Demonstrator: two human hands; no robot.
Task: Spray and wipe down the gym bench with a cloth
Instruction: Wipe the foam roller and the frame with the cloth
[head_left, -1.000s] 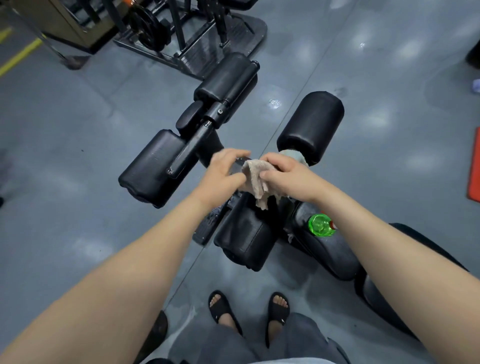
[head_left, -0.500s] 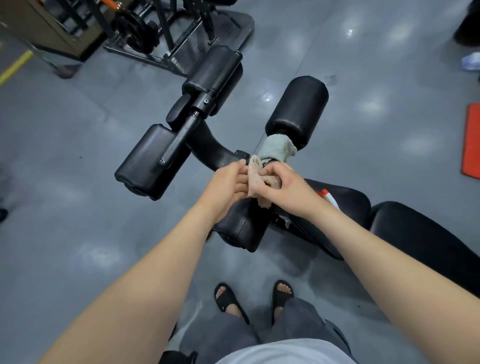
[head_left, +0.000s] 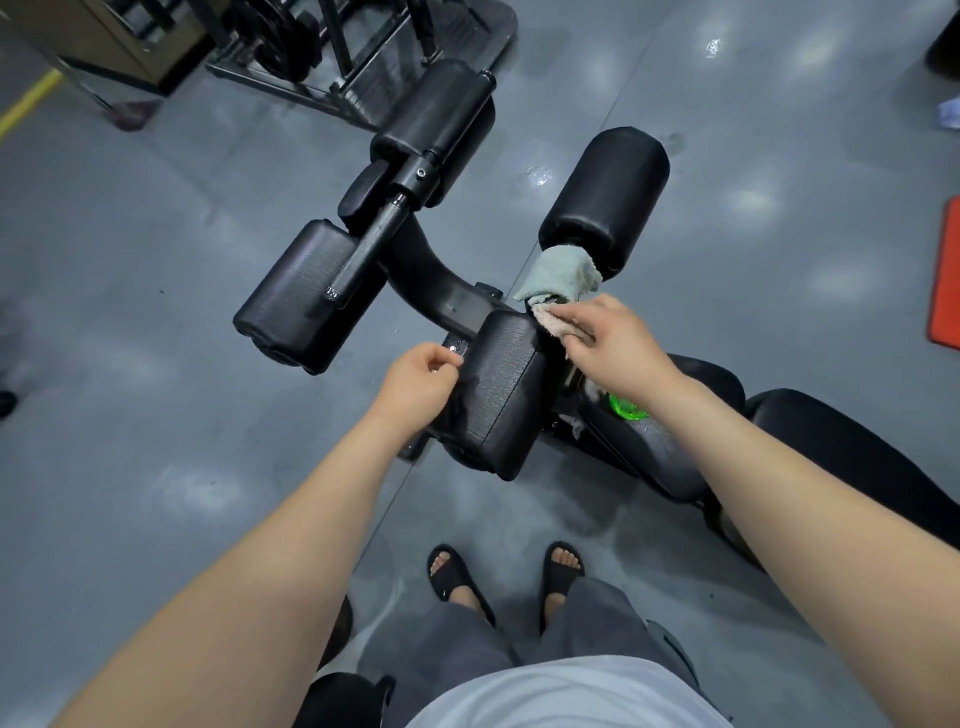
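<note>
Cloth (head_left: 549, 326) in right hand (head_left: 618, 349) at pad (head_left: 501, 400) corner | left hand (head_left: 414, 388) curled beside pad

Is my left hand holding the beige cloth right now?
No, the right hand holds the beige cloth on the black pad; the left hand has no cloth in it.

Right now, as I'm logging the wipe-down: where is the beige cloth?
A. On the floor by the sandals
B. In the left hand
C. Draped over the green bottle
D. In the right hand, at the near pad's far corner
D: the right hand holds the beige cloth against the far corner of the near pad.
</note>
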